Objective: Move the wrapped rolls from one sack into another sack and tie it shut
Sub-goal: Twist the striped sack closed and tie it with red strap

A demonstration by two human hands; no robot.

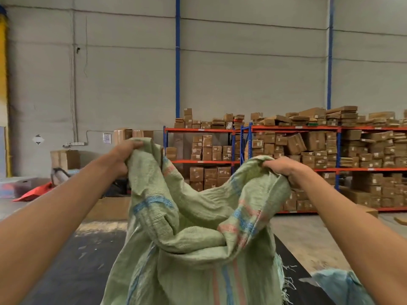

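Head view: green woven sack [198, 249] stands upright at frame centre, pale green with blue and pink stripes, its mouth pulled up into two bunched corners with the cloth sagging in a fold between them. Left hand [125, 157] grips the left corner, fingers curled tight round a wad of cloth, raised a little higher than the other side. Right hand [284, 170] grips the right corner likewise, fingers wrapped over the bunched rim, knuckles up. Both forearms reach forward from the lower corners of the frame. Sack body looks filled out below the fold; contents not visible, no wrapped rolls seen. Frayed threads hang from its right edge. A second sack [339, 285], bluish, lies just beside it at lower right, partly cut off by the frame. Dark mat [72, 260] under both, on a concrete floor. Behind: shelving racks [286, 164] with blue uprights and orange beams, loaded with cardboard boxes; grey wall; red sheet [33, 192] on floor at left.
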